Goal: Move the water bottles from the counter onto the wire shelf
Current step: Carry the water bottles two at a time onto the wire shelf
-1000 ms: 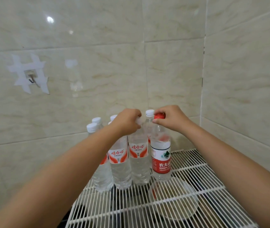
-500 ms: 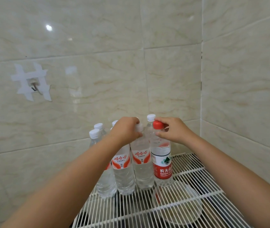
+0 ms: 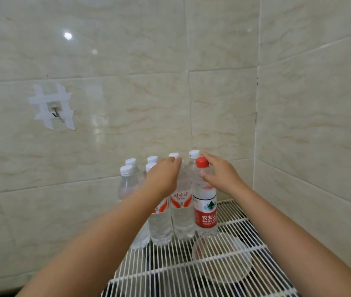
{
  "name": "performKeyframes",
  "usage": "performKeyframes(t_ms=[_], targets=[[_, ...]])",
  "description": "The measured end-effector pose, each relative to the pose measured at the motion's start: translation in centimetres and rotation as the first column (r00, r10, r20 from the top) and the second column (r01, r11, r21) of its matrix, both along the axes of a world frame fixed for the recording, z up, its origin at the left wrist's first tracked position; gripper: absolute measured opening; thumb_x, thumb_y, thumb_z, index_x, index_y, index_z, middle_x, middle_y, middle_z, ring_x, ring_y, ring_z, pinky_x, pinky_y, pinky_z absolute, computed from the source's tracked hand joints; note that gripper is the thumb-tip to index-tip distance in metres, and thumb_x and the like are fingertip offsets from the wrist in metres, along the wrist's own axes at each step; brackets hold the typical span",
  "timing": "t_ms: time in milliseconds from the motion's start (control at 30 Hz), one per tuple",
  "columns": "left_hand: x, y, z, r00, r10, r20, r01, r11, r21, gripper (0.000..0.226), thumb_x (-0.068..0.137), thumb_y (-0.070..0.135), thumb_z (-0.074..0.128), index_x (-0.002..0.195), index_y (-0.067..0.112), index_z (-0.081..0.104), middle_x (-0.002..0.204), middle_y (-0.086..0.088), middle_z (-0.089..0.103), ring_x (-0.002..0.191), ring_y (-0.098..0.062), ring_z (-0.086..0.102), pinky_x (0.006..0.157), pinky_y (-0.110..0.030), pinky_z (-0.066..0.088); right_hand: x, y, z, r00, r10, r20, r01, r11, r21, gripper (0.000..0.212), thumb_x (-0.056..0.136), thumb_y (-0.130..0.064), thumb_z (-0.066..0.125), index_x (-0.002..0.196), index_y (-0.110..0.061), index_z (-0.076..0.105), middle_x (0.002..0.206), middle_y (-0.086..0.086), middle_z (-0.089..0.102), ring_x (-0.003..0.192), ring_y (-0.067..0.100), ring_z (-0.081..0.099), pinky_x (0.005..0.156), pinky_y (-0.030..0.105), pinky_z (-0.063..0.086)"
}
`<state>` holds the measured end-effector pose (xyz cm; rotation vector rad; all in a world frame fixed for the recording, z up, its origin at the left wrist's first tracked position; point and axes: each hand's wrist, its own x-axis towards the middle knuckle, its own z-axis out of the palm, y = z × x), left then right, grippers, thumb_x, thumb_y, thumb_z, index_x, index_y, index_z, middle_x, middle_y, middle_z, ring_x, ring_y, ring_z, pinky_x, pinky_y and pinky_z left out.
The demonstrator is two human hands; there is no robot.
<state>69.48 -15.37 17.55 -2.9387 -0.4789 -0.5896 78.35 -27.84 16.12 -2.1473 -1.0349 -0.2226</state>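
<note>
Your wire shelf (image 3: 223,273) carries the white-capped bottles (image 3: 182,211) at its back left, the red-capped bottle (image 3: 205,209) just right of them. Your left hand (image 3: 163,179) has loosened, your right hand (image 3: 220,174) has spread off the red cap: both grips released, bottles placed.

1. The white wire shelf (image 3: 237,224) has bare grid to the right of the bottles and across its near half.
2. A tight cluster of clear plastic water bottles (image 3: 160,226) fills the shelf's back left part, standing upright and touching one another, with no gap between them.
3. The beige marble-patterned tiled wall (image 3: 223,116) stands close behind the cluster, and a side wall bounds the shelf on the right.
4. A clear round dish (image 3: 221,261) lies under the wires, below the shelf surface.
5. Above the caps, the space is open.
</note>
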Motion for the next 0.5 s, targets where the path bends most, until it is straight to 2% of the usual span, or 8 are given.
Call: performKeyframes(t_ms=[67,133,200,267,300,333,400,500], targets=[[-1.0,-0.2,-0.3,0.998,-0.008,0.058,0.005,0.999,0.054,0.044,0.092,0.003,0.045,0.135,0.010,0.041,0.140,-0.009,0.046,0.129,-0.028,0.041,0.103,-0.038,0.041,-0.7,-0.3,-0.2,0.996,-0.042,0.080,0.043,0.999,-0.001,0.059,0.087,-0.022,0.055,0.140,-0.016,0.029,0.151,0.005,0.030,0.139,0.020,0.028,0.113,0.034,0.025],[-3.0,-0.6,-0.6,0.995,0.004,0.101,-0.014,0.995,0.097,0.040,0.093,0.006,0.044,0.132,0.011,0.048,0.138,-0.008,0.049,0.130,-0.027,0.040,0.104,-0.038,0.039,-1.7,-0.5,-0.5,0.984,-0.098,0.152,0.090,0.994,0.054,0.051,0.090,-0.020,0.050,0.138,-0.012,0.034,0.150,0.008,0.031,0.140,0.022,0.026,0.115,0.035,0.022],[-5.7,-0.4,-1.0,0.981,0.010,0.192,-0.038,0.988,0.147,0.031,0.083,0.003,0.054,0.112,0.005,0.064,0.119,-0.014,0.065,0.115,-0.034,0.056,0.091,-0.039,0.050,-3.4,-0.2,-0.7,0.967,-0.110,0.230,0.081,0.988,0.130,0.044,0.090,-0.016,0.046,0.132,-0.005,0.042,0.145,0.015,0.040,0.137,0.028,0.032,0.115,0.039,0.023],[-9.4,0.5,-2.0,0.956,0.114,0.271,-0.151,0.981,0.119,0.025,0.067,0.005,0.066,0.091,0.000,0.071,0.096,-0.020,0.073,0.092,-0.041,0.067,0.076,-0.042,0.057,-6.1,1.2,-1.0,0.944,-0.027,0.329,-0.014,0.992,0.122,0.045,0.085,-0.018,0.043,0.126,0.000,0.048,0.138,0.020,0.047,0.132,0.036,0.039,0.113,0.046,0.028],[-11.7,0.8,-2.8,0.947,0.211,0.244,-0.228,0.972,0.046,0.026,0.071,0.009,0.066,0.095,0.000,0.070,0.101,-0.020,0.072,0.097,-0.042,0.065,0.081,-0.042,0.055,-8.0,2.2,-1.4,0.932,0.033,0.360,-0.066,0.995,0.079,0.048,0.083,-0.021,0.041,0.126,-0.001,0.048,0.138,0.020,0.047,0.132,0.038,0.038,0.112,0.049,0.028],[-14.0,1.1,-3.8,0.928,0.319,0.195,-0.323,0.946,-0.012,0.031,0.081,0.013,0.061,0.109,0.002,0.065,0.116,-0.019,0.066,0.112,-0.040,0.057,0.092,-0.041,0.048,-10.0,3.3,-2.0,0.920,0.097,0.379,-0.113,0.993,0.021,0.051,0.082,-0.025,0.037,0.128,-0.003,0.047,0.140,0.019,0.045,0.133,0.038,0.036,0.112,0.050,0.027],[-19.3,2.0,-6.0,0.858,0.505,0.093,-0.501,0.863,-0.067,0.040,0.094,0.023,0.047,0.131,0.009,0.048,0.139,-0.011,0.049,0.132,-0.031,0.039,0.106,-0.039,0.034,-14.3,5.5,-3.7,0.887,0.228,0.401,-0.225,0.973,-0.057,0.054,0.079,-0.029,0.033,0.124,-0.003,0.050,0.137,0.021,0.048,0.131,0.040,0.038,0.108,0.052,0.030],[-28.4,2.3,-8.9,0.751,0.660,0.036,-0.657,0.751,-0.066,0.041,0.096,0.026,0.042,0.135,0.016,0.044,0.140,-0.005,0.048,0.132,-0.029,0.038,0.105,-0.038,0.033,-21.7,8.3,-6.5,0.843,0.400,0.361,-0.365,0.917,-0.162,0.047,0.082,-0.025,0.042,0.122,-0.001,0.050,0.133,0.021,0.050,0.128,0.038,0.040,0.107,0.046,0.031]])
